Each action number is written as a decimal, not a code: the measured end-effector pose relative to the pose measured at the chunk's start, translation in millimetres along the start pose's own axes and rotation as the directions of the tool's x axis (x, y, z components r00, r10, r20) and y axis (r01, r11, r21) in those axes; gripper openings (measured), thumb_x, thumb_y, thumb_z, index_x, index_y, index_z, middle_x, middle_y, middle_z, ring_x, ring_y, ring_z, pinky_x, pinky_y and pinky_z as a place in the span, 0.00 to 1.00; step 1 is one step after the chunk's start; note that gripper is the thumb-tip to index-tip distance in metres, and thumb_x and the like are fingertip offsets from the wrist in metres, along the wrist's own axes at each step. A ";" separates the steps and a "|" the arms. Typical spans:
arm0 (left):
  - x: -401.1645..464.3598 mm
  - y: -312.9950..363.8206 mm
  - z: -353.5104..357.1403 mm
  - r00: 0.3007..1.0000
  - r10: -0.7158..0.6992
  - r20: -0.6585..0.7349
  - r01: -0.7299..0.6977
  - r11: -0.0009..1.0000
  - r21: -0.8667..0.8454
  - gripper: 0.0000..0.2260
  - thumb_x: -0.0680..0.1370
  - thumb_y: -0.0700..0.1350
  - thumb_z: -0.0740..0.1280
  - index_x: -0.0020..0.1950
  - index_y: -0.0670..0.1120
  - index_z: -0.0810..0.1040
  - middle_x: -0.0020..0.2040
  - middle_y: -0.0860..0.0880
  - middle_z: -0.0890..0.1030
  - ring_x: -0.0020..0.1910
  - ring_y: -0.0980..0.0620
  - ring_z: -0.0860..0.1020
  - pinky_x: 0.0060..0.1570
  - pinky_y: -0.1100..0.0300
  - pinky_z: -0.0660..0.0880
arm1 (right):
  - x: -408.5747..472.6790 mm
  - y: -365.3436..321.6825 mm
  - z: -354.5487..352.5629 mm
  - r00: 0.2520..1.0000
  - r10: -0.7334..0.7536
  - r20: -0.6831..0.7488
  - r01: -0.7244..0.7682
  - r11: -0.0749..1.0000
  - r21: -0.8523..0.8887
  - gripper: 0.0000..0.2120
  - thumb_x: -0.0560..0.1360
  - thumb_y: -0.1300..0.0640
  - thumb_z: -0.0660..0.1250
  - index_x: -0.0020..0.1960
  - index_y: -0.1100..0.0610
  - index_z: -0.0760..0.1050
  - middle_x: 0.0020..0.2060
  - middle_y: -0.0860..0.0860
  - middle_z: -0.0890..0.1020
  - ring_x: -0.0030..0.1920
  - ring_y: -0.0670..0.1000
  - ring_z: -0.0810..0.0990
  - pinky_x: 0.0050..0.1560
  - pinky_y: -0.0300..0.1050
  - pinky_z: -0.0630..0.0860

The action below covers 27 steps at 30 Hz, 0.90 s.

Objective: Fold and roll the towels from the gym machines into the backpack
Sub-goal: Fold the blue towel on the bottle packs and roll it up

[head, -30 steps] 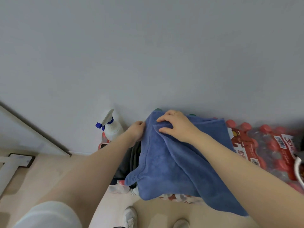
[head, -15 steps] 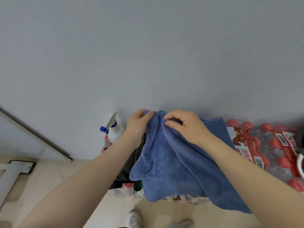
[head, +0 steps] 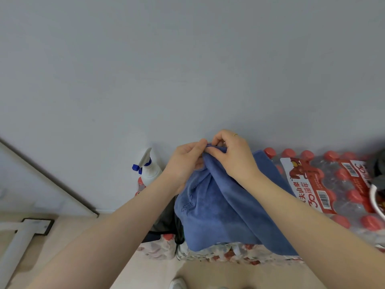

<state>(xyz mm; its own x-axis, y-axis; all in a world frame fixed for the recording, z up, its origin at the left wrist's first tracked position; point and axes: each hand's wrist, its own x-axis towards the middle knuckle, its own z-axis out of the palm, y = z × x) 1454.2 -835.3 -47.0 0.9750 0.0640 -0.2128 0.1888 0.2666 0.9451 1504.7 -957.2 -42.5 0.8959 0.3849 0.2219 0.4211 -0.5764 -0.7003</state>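
A blue towel (head: 216, 209) hangs in folds in front of me, close to the grey wall. My left hand (head: 185, 161) and my right hand (head: 233, 157) meet at its top edge, both pinching the cloth with fingers touching. The towel drapes down over a dark backpack (head: 166, 217), of which only a strip shows under my left forearm. My right forearm covers the towel's right side.
A white spray bottle (head: 149, 172) with a blue nozzle stands by the wall at the left. Shrink-wrapped packs of red-capped water bottles (head: 333, 188) fill the right. A white metal frame (head: 18, 243) lies on the beige floor at the lower left.
Both hands have risen and come together at the towel's top edge. The towel has been lifted and gathered into a narrower bunch.
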 end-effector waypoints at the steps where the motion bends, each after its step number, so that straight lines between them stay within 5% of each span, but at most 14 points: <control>1: -2.3 1.3 1.3 0.999 0.045 0.008 -0.046 0.996 0.076 0.12 0.80 0.43 0.60 0.53 0.38 0.79 0.44 0.41 0.82 0.41 0.54 0.81 0.45 0.63 0.78 | -1.5 -1.0 -4.3 0.999 0.033 -0.008 -0.033 0.999 0.008 0.09 0.72 0.53 0.69 0.39 0.55 0.71 0.33 0.46 0.73 0.34 0.45 0.71 0.38 0.43 0.71; 5: -10.7 10.6 7.2 0.987 0.146 0.069 -0.159 0.953 0.257 0.06 0.76 0.42 0.66 0.47 0.41 0.82 0.46 0.35 0.82 0.45 0.48 0.79 0.52 0.53 0.76 | -13.2 -3.4 -26.0 0.996 0.086 0.002 -0.086 0.996 0.002 0.12 0.71 0.49 0.70 0.38 0.54 0.71 0.31 0.47 0.75 0.32 0.44 0.71 0.34 0.38 0.69; 9: -30.3 17.6 26.2 0.975 0.185 0.122 -0.215 0.921 0.324 0.05 0.74 0.40 0.68 0.38 0.45 0.81 0.38 0.45 0.83 0.41 0.52 0.79 0.45 0.60 0.76 | -35.4 -4.0 -58.1 0.981 0.053 0.185 -0.062 0.997 0.043 0.10 0.73 0.51 0.68 0.36 0.51 0.70 0.28 0.44 0.72 0.28 0.40 0.69 0.31 0.29 0.66; 12: -50.1 16.1 42.7 0.963 0.224 0.151 -0.264 0.902 0.341 0.08 0.74 0.39 0.68 0.35 0.41 0.80 0.38 0.34 0.80 0.39 0.48 0.75 0.44 0.53 0.73 | -57.7 -3.6 -84.0 0.949 0.031 0.312 -0.067 0.992 0.107 0.07 0.74 0.51 0.66 0.38 0.52 0.74 0.30 0.43 0.75 0.30 0.39 0.70 0.33 0.30 0.67; 14: -62.6 16.5 53.2 0.953 0.277 0.123 -0.302 0.907 0.294 0.11 0.75 0.38 0.66 0.33 0.37 0.77 0.32 0.40 0.75 0.35 0.50 0.70 0.39 0.57 0.69 | -75.1 1.2 -100.8 0.937 0.043 0.346 -0.085 0.991 0.106 0.07 0.75 0.54 0.65 0.39 0.54 0.75 0.31 0.45 0.76 0.31 0.40 0.72 0.35 0.33 0.68; 20: -111.6 11.7 101.1 0.971 0.239 0.024 -0.238 0.970 -0.052 0.14 0.79 0.42 0.59 0.34 0.44 0.74 0.26 0.54 0.76 0.26 0.59 0.72 0.29 0.67 0.72 | -145.5 37.9 -148.5 0.903 0.125 0.411 0.026 0.939 -0.343 0.14 0.72 0.53 0.68 0.36 0.61 0.69 0.33 0.59 0.75 0.33 0.53 0.69 0.35 0.49 0.63; 24: -154.0 -8.1 136.6 0.975 0.199 0.104 -0.197 0.980 -0.027 0.14 0.80 0.43 0.58 0.34 0.45 0.71 0.25 0.55 0.74 0.25 0.60 0.71 0.29 0.68 0.71 | -201.1 54.1 -167.4 0.860 0.234 0.454 0.027 0.867 -0.498 0.17 0.74 0.55 0.65 0.31 0.55 0.60 0.29 0.52 0.67 0.32 0.50 0.65 0.33 0.45 0.59; 27: -180.7 -18.1 148.6 0.973 0.225 0.042 -0.222 0.973 -0.065 0.14 0.80 0.43 0.57 0.35 0.46 0.71 0.25 0.56 0.75 0.25 0.61 0.72 0.30 0.70 0.72 | -240.8 74.6 -181.8 0.843 0.310 0.439 0.008 0.810 -0.587 0.17 0.76 0.54 0.61 0.31 0.54 0.60 0.29 0.50 0.68 0.30 0.49 0.64 0.33 0.45 0.59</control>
<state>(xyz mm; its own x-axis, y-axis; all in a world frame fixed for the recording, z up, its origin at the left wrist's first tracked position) 1292.0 -994.6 11.1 0.9965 0.0820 0.0161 -0.0407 0.3080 0.9505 1346.1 -1224.0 -24.9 0.8237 0.4628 -0.3276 0.4316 -0.8865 -0.1670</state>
